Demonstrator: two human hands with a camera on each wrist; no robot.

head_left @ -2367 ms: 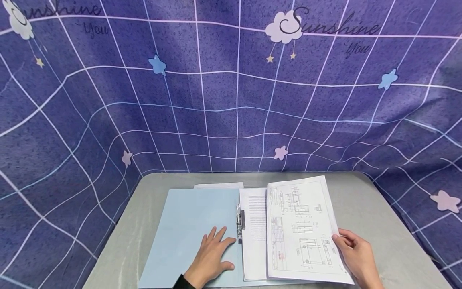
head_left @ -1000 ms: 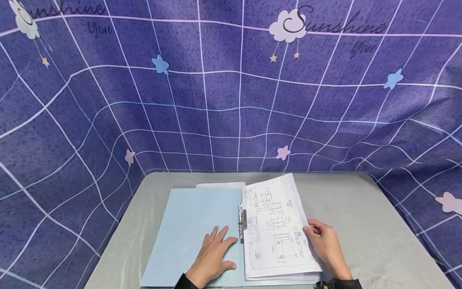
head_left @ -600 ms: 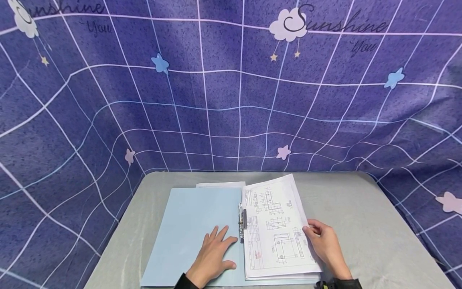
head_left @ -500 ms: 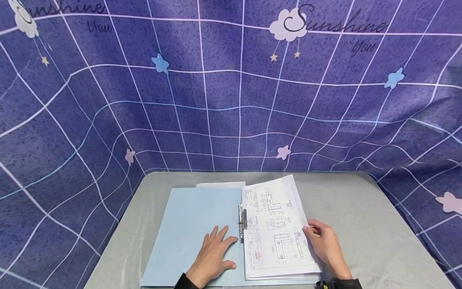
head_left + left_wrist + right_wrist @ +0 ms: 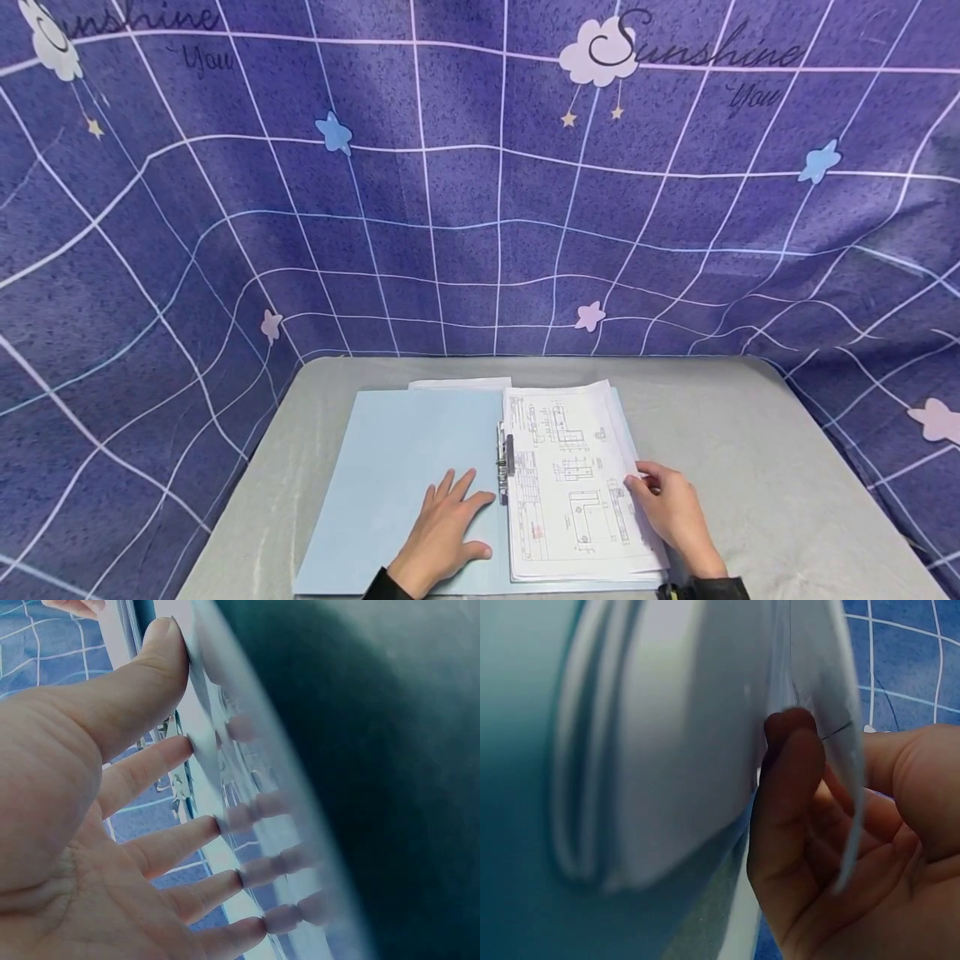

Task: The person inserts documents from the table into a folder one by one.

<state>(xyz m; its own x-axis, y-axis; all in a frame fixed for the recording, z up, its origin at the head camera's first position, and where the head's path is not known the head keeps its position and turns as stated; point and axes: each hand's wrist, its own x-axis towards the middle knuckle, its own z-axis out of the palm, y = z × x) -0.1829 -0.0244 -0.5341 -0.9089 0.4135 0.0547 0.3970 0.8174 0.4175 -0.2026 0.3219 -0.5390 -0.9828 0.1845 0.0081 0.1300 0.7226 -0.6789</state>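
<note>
A light blue folder [image 5: 420, 450] lies opened out on the table. My left hand [image 5: 442, 533] rests on its left cover with the fingers spread. In the left wrist view the fingertips [image 5: 217, 825] touch the smooth cover surface. A metal clip [image 5: 504, 462] with a black lever sits along the fold. On the right side lies a stack of paper, with a technical drawing sheet [image 5: 558, 517] on top. My right hand [image 5: 671, 508] pinches the right edge of this sheet between thumb and fingers. In the right wrist view the sheet [image 5: 832, 667] passes between them, lifted from the pages below.
Another white sheet [image 5: 459, 384] sticks out past the folder's far edge. The grey table [image 5: 757, 483] extends to both sides. A purple curtain [image 5: 480, 183] with a line grid and stars hangs behind and around it.
My right hand has brought the drawing sheet leftward over the stack, up to the clip. Since half a second ago the sheet's far corner has come down and lies straighter. The left hand stays put.
</note>
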